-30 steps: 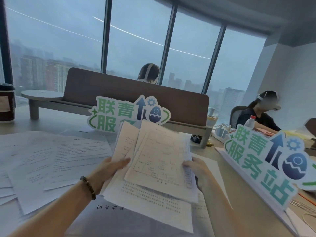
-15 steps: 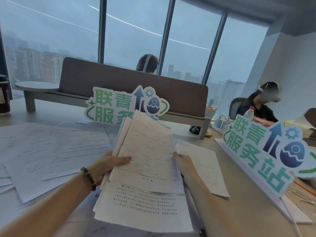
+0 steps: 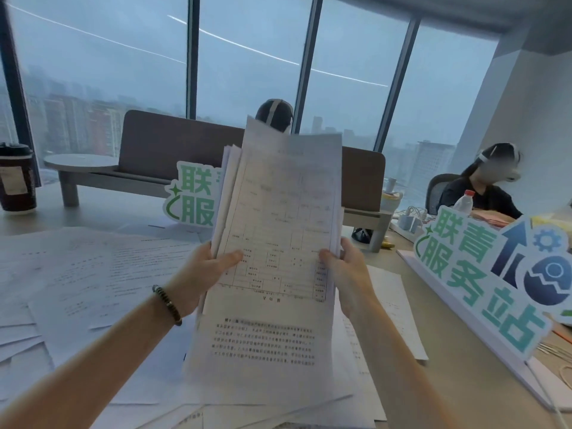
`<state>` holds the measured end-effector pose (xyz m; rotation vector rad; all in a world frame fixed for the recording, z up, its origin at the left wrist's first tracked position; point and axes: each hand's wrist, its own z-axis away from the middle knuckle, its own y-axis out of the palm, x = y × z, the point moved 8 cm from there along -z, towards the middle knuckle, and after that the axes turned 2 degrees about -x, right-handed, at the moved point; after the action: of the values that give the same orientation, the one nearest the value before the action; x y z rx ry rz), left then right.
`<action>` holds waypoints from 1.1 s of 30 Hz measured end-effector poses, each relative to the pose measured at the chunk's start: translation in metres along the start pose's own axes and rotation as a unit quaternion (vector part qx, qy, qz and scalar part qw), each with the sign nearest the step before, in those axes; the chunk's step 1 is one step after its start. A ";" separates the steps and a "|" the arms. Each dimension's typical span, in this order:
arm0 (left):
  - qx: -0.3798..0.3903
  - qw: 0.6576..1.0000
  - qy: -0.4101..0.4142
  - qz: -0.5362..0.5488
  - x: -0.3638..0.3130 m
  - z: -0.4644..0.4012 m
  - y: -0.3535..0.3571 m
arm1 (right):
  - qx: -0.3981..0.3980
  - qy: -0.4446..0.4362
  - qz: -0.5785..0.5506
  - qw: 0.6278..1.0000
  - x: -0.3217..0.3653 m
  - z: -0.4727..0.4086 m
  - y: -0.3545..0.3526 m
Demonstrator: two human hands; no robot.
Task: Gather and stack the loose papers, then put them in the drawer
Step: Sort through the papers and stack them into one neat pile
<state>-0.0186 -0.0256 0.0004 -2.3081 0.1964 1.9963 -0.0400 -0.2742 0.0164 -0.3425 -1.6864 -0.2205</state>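
I hold a bundle of printed papers [image 3: 278,212] upright above the desk, its top sheet a ruled form. My left hand [image 3: 205,274] grips the bundle's left edge with the thumb on the front. My right hand [image 3: 346,267] grips the right edge the same way. One longer sheet with dense text [image 3: 263,345] hangs lower at the front of the bundle. Loose papers [image 3: 93,274] lie spread over the desk to the left and under my arms. One more sheet [image 3: 399,311] lies flat to the right. No drawer is in view.
A green-lettered sign [image 3: 188,196] stands behind the bundle and a larger one [image 3: 483,274] at the right. A dark coffee cup [image 3: 15,178] stands at far left. A brown desk divider [image 3: 173,150] runs across the back. A seated person [image 3: 483,187] is at right.
Both hands have lifted the bundle from a low tilt to nearly upright and squared the fanned sheets together. The sheet on the right has stayed on the desk.
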 end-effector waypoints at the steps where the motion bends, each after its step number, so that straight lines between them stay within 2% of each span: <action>1: -0.017 0.999 0.028 -0.013 -0.010 -0.001 0.000 | -0.004 -0.031 0.008 0.999 0.014 0.002 0.001; 5: -0.072 0.989 0.126 -0.025 -0.042 -0.003 -0.001 | -0.034 -0.123 0.016 0.992 0.056 0.004 0.004; 9: -0.078 0.983 0.166 0.000 -0.050 -0.003 0.001 | -0.049 -0.152 0.011 0.987 0.070 0.005 0.005; 13: -0.058 0.987 0.148 0.037 -0.037 -0.003 0.001 | -0.028 -0.161 0.006 0.986 0.064 0.008 0.008; 18: -0.017 0.992 0.110 0.061 -0.021 -0.003 0.000 | -0.018 -0.173 0.068 0.982 0.047 0.008 0.014; 28: 0.012 0.991 0.108 0.074 -0.017 0.004 -0.001 | -0.015 -0.193 0.017 0.981 0.044 0.013 0.011; 33: 0.018 0.990 0.112 0.081 -0.017 0.006 0.002 | 0.004 -0.235 -0.025 0.972 0.060 0.016 0.009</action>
<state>-0.0272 -0.0257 0.0164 -2.5645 0.4449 1.7771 -0.0585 -0.2542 0.0732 -0.3649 -2.1654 -0.1776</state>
